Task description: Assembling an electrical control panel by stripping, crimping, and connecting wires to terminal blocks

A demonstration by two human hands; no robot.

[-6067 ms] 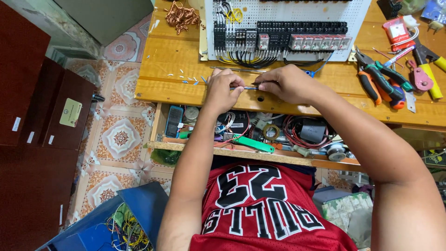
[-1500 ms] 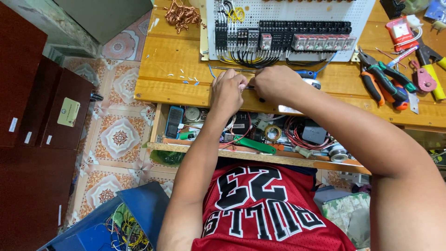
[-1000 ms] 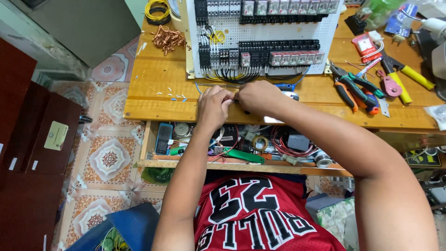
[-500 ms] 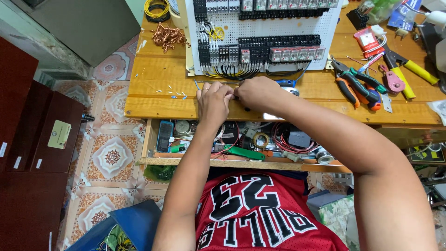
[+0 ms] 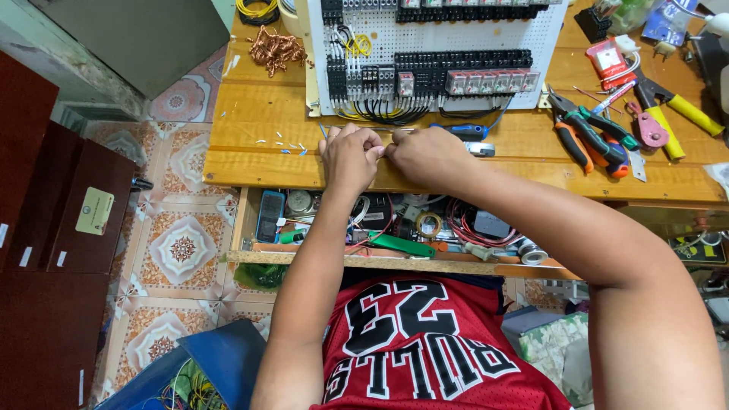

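While your two hands meet at the front of the wooden workbench point(image 5: 250, 129), they pinch something thin between them, just in front of the white perforated panel point(image 5: 456, 38). Your left hand point(image 5: 351, 156) is curled, fingertips closed toward the right hand point(image 5: 425, 152), which is likewise closed with its fingers bent in. The item held appears to be a short length of thin wire point(image 5: 383, 149); it is too small to confirm more, and I cannot tell how firmly either hand grips it. Both hands rest on or just above the bench top, near its front edge.

Relative to the panel: it stands at the back of the bench, carrying rows of black terminal blocks and relays, with black wire loops point(image 5: 391, 114) hanging from its lower edge, just behind your hands. A blue-handled screwdriver point(image 5: 463, 130) lies just below the panel, beside your right hand. To the panel's right lie pliers with orange and green handles point(image 5: 588, 137) and a yellow-handled tool point(image 5: 687, 114). To its left sits a heap of bare copper wire scraps point(image 5: 275, 49); small wire offcuts point(image 5: 281, 143) lie scattered in front of that, left of your left hand.

Below the bench top, an open shelf point(image 5: 395, 264) holds assorted parts and coils.
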